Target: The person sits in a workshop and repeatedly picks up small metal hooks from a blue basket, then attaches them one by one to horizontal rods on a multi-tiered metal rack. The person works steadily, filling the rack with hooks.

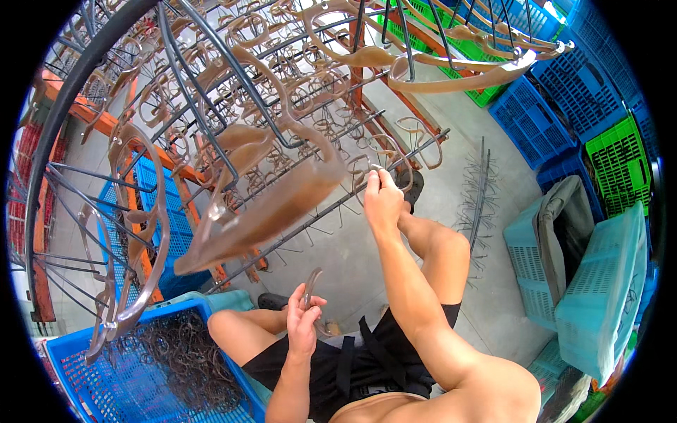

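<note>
My left hand (303, 326) is closed around a brown, translucent curved piece (312, 284) with a loop-like outline, held above my lap. Stretched forward, my right hand (383, 201) has its fingers pinched at the right end of a dark metal bar (310, 224) that carries thin hooks. A brown looped piece (384, 146) hangs right by those fingertips; whether they grip it or a hook, I cannot tell. Many similar brown pieces hang on rows of hooks beyond. Close above, a large blurred brown piece (264, 211) dangles from black hooks.
A blue basket (70, 352) with tangled dark pieces (190, 359) stands at my left. Orange rack posts (360, 92) rise ahead. Loose hooked bars (482, 190) lie on the floor to the right, near pale teal crates (599, 296). Blue crates (532, 116) and a green crate (619, 166) are stacked beyond.
</note>
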A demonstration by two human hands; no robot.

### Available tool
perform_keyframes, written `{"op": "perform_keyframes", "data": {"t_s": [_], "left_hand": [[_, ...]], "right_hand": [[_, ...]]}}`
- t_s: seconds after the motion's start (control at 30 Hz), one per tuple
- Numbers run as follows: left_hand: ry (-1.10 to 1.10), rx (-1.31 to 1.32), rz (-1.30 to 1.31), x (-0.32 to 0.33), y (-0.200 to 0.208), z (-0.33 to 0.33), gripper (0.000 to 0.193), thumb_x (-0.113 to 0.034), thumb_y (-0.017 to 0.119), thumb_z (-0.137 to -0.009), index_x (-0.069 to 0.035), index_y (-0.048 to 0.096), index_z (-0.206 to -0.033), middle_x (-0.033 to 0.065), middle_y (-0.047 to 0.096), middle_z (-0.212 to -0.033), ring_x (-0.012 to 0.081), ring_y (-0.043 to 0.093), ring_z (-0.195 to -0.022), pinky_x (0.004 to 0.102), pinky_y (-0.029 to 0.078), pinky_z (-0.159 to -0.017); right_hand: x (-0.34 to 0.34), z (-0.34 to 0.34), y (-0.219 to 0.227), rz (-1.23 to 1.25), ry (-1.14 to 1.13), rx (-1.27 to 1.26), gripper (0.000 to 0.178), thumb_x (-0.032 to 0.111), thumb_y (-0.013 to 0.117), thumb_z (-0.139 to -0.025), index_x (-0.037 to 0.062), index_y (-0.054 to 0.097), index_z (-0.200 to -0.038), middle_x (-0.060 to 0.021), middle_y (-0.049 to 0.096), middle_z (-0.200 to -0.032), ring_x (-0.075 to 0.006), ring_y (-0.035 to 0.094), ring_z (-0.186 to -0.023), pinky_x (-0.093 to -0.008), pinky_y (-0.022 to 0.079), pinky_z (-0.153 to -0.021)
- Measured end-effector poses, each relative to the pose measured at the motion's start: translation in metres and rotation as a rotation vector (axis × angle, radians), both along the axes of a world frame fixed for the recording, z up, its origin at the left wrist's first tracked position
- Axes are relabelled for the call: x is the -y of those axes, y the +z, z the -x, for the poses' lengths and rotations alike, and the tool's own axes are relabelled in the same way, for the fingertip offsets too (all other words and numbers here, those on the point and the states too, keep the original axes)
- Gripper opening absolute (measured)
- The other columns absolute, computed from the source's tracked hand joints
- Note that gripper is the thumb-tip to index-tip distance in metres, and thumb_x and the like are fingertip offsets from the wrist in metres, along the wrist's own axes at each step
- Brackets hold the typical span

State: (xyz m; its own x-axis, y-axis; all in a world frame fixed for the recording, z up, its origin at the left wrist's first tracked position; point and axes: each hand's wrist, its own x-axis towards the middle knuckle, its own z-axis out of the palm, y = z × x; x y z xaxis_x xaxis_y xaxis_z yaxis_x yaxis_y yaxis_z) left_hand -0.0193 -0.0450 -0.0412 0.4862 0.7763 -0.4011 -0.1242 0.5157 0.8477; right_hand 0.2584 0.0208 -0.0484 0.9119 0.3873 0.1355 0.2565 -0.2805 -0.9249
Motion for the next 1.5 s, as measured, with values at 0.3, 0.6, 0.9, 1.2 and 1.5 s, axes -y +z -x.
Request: {"op": "perform_keyframes", "data": {"t_s": [0.3, 0.6, 0.9, 1.2, 1.5], "left_hand": [[-0.03, 0.003, 0.011, 0.001, 0.002, -0.004, 0.056, -0.003, 0.051, -0.082, -0.001, 0.033, -0.136, 0.0108, 0.06, -0.097, 0.0097, 0.05, -0.078, 0.0226, 0.04, -0.071], [-0.031, -0.009, -0.024, 0.001, 0.003, -0.003, 0.056, -0.004, 0.052, -0.081, -0.002, 0.035, -0.135, 0.0109, 0.06, -0.096, 0.0113, 0.05, -0.076, 0.0242, 0.041, -0.07], [-0.041, -0.008, -0.013, 0.004, -0.001, -0.006, 0.056, -0.005, 0.052, -0.081, -0.003, 0.036, -0.134, 0.0109, 0.06, -0.095, 0.0131, 0.05, -0.075, 0.0262, 0.041, -0.07], [-0.031, -0.041, 0.013, 0.009, 0.008, -0.014, 0.06, -0.005, 0.062, -0.081, -0.002, 0.035, -0.134, 0.0074, 0.06, -0.092, 0.0115, 0.054, -0.083, 0.0253, 0.042, -0.074], [0.009, 0.001, 0.001, 0.005, 0.011, -0.007, 0.051, -0.015, 0.06, -0.089, -0.002, 0.036, -0.133, 0.0047, 0.06, -0.087, 0.0102, 0.054, -0.08, 0.0227, 0.04, -0.07]], "right_hand": [[-0.003, -0.006, -0.032, -0.261, 0.018, -0.379, 0.025, 0.02, 0.052, -0.092, -0.0033, 0.061, -0.094, -0.0011, 0.047, -0.059, -0.0092, 0.04, -0.056, -0.0286, 0.035, -0.051], [-0.003, -0.007, -0.034, -0.292, 0.02, -0.387, 0.017, 0.016, 0.049, -0.094, 0.0024, 0.056, -0.087, 0.0047, 0.043, -0.06, -0.0046, 0.037, -0.052, -0.0227, 0.03, -0.044], [0.001, -0.004, -0.016, -0.48, 0.174, -0.612, 0.015, 0.015, 0.05, -0.094, 0.0041, 0.058, -0.087, 0.0074, 0.039, -0.057, -0.002, 0.033, -0.047, -0.021, 0.025, -0.04], [-0.001, 0.02, -0.019, -0.396, 0.234, -0.269, 0.019, 0.015, 0.055, -0.09, -0.0001, 0.058, -0.08, 0.0034, 0.046, -0.054, -0.0061, 0.032, -0.05, -0.0261, 0.028, -0.045], [0.002, 0.004, -0.011, -0.203, 0.229, -0.054, 0.021, 0.018, 0.055, -0.09, -0.0018, 0.057, -0.082, -0.0061, 0.042, -0.055, -0.0109, 0.036, -0.052, -0.0292, 0.033, -0.048]]}}
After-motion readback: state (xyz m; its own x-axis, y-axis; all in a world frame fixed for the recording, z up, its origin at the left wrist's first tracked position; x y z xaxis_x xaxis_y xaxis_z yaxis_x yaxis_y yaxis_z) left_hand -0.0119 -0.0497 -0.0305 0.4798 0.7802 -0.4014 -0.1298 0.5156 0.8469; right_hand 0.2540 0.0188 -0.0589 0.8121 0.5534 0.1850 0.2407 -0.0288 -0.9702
